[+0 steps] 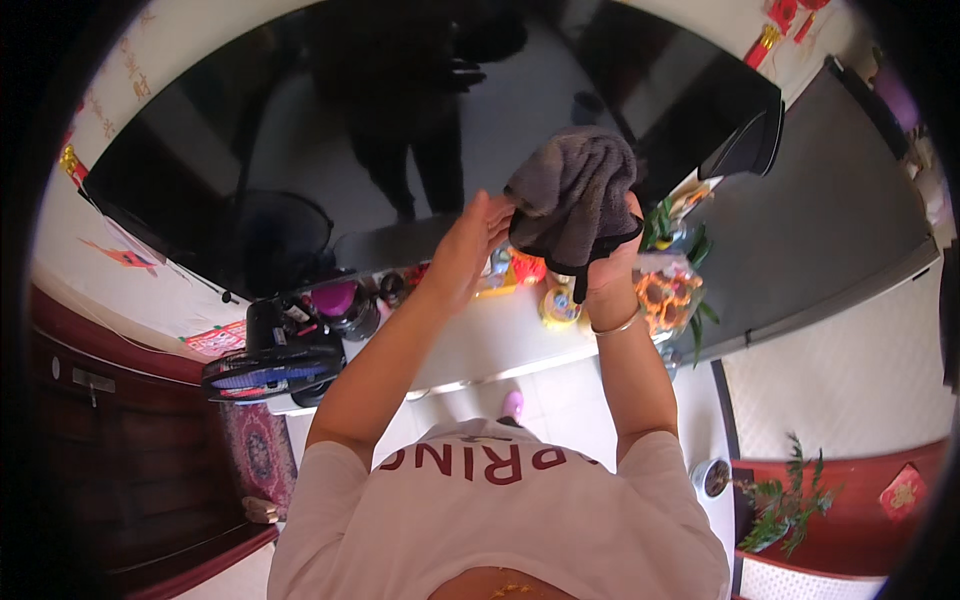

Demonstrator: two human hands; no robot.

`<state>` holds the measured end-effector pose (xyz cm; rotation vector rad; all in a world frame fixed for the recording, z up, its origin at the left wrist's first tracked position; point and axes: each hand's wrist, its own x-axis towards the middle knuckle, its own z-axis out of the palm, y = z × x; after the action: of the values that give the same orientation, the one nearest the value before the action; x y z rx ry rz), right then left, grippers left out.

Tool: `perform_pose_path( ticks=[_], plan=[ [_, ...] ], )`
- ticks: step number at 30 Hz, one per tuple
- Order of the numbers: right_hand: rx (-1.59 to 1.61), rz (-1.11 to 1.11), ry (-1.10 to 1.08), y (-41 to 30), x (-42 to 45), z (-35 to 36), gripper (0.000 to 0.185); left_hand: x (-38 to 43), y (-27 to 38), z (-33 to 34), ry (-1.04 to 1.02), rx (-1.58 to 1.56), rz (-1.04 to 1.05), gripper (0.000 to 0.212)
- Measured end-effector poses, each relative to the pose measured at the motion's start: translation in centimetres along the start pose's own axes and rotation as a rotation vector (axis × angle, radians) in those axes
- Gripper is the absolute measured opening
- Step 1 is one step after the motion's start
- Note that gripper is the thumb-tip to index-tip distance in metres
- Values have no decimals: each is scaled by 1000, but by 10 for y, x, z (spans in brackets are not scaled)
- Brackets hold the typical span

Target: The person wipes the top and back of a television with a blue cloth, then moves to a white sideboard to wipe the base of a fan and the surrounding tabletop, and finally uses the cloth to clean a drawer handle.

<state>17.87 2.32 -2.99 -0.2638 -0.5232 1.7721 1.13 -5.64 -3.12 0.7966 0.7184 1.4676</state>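
Observation:
A grey cloth (574, 191) with black edging, apparently terry or microfibre, lies bunched over my right hand (616, 259). The cloth covers most of that hand's fingers, while the palm heel and a bangled wrist show below. My left hand (471, 244) is raised just left of the cloth, thumb apart from the fingers. Its fingertips come up to the cloth's left edge; whether they touch it I cannot tell. Beyond both hands stands a large dark television (420, 127), whose glossy screen reflects a standing figure. The cloth appears in front of the screen's lower right part.
Below the screen, a white cabinet top (480, 337) carries a yellow-lidded container (560, 307), a purple-lidded jar (337, 300) and a black fan (274, 371). Orange wrapped items (667, 296) and green leaves (701, 247) crowd the right end. A dark grey refrigerator-like cabinet (817, 202) stands at right.

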Motion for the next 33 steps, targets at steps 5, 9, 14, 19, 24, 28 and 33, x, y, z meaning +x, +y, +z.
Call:
perform_pose_path(
  ticks=[5, 9, 14, 19, 24, 28, 33],
  plan=[
    [135, 77, -122, 34, -56, 7, 39, -20, -3, -27, 33, -11, -148, 41],
    [13, 27, -45, 37, -89, -12, 39, -27, -3, -30, 40, 114, -75, 28],
    [177, 177, -94, 12, -110, -44, 41, -47, 13, 0, -58, 134, -89, 31],
    [-167, 127, 91, -22, -145, -58, 40, -58, 2, 26, -156, 116, -149, 31],
    [-325, 34, 147, -65, -184, -85, 39, -84, -10, 71, -111, 316, -224, 33],
    [-498, 11, 168, -99, -220, -109, 20, -95, -41, 85, -189, 367, -264, 36],
    [-892, 27, 221, -136, -259, -134, 23, -108, -78, 100, -178, 432, -391, 39]
  ],
)
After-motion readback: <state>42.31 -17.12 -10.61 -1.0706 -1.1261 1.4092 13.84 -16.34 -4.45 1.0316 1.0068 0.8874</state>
